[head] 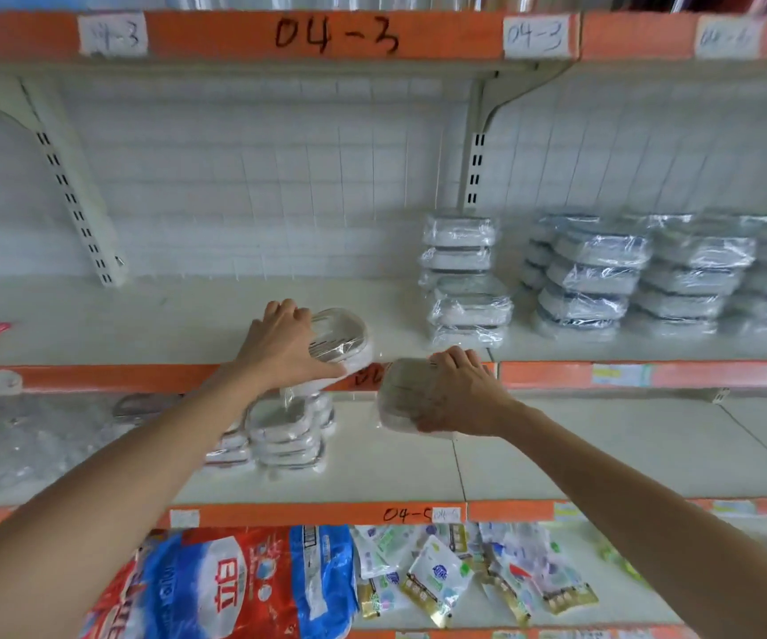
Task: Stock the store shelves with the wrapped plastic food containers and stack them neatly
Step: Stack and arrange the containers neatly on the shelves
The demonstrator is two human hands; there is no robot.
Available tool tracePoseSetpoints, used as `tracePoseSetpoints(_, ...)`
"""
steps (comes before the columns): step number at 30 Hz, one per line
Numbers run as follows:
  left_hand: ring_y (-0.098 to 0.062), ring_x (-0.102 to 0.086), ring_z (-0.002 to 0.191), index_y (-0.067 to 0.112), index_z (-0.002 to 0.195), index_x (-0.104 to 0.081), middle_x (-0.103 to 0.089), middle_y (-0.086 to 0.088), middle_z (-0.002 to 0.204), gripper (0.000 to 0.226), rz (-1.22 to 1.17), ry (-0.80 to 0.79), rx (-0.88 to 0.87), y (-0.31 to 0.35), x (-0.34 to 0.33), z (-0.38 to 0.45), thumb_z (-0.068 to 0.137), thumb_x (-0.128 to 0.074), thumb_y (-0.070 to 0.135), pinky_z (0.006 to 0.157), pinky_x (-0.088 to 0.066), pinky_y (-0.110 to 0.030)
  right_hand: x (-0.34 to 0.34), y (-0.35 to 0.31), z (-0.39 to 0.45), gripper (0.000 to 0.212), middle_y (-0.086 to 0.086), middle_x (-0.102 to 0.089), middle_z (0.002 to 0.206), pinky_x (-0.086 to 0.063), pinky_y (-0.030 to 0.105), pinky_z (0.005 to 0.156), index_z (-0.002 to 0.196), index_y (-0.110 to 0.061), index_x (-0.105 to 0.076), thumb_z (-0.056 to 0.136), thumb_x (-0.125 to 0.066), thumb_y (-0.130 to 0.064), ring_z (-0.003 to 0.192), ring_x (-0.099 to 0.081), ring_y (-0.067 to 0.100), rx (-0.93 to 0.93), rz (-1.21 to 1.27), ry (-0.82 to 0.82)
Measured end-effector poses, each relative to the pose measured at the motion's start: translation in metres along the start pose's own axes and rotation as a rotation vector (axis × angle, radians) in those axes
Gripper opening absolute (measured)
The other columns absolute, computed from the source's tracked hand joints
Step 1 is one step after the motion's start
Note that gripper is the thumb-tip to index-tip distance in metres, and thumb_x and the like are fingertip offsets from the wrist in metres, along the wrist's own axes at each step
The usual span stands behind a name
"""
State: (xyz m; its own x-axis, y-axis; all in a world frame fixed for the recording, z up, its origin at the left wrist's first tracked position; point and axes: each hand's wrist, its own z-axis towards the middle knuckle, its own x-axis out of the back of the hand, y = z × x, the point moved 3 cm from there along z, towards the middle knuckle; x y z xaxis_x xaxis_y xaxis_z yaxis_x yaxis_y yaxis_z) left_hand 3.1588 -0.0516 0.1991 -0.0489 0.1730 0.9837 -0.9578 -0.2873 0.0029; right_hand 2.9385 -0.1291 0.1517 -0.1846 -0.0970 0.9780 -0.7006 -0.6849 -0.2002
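I am facing white store shelving with orange edge strips; the middle shelf is carrying wrapped container stacks at two o'clock. My left hand is gripping one wrapped container at the shelf's front edge; my right hand is clasping another container just beside it, lower. Below, at six o'clock, more wrapped containers are sitting, and a red-blue bag is lying lowest.

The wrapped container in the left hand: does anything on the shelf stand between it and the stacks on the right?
Nothing visible does. The left hand holds a container at the shelf edge; bare shelf runs to the nearest stack.
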Motion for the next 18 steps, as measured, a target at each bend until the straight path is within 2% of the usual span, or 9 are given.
tracePoseSetpoints(4,-0.025,-0.036,0.118,0.011,0.127,-0.044,-0.042,-0.006,0.123,0.086,-0.040,0.049,-0.022,0.015,0.022,0.036,0.068,-0.064,0.071,0.094,-0.040,-0.039,0.039,0.019,0.020,0.089,0.002,-0.037,0.127,-0.029,0.032,0.104,0.134,-0.014,-0.036,0.064,-0.079,-0.050,0.122,-0.032,0.021,0.010,0.035,0.096)
tracePoseSetpoints(9,-0.023,-0.037,0.114,0.011,0.127,-0.043,-0.037,-0.005,0.120,0.089,0.053,0.135,-0.086,0.040,0.029,0.072,0.066,-0.061,0.073,0.092,-0.042,-0.037,0.070,0.044,0.051,0.091,0.001,-0.037,0.124,-0.030,0.034,0.106,0.134,-0.013,-0.036,0.063,-0.080,-0.048,0.119,-0.032,0.021,0.031,0.059,0.064)
tracePoseSetpoints(18,-0.026,-0.034,0.121,0.013,0.134,-0.037,-0.038,-0.006,0.127,0.091,-0.049,0.185,-0.019,0.041,0.040,0.120,0.068,-0.065,0.069,0.094,-0.039,-0.040,0.113,0.083,0.097,0.094,0.005,-0.035,0.136,-0.027,0.032,0.106,0.141,-0.011,-0.032,0.067,-0.080,-0.044,0.127,-0.029,0.023,0.069,0.085,0.108)
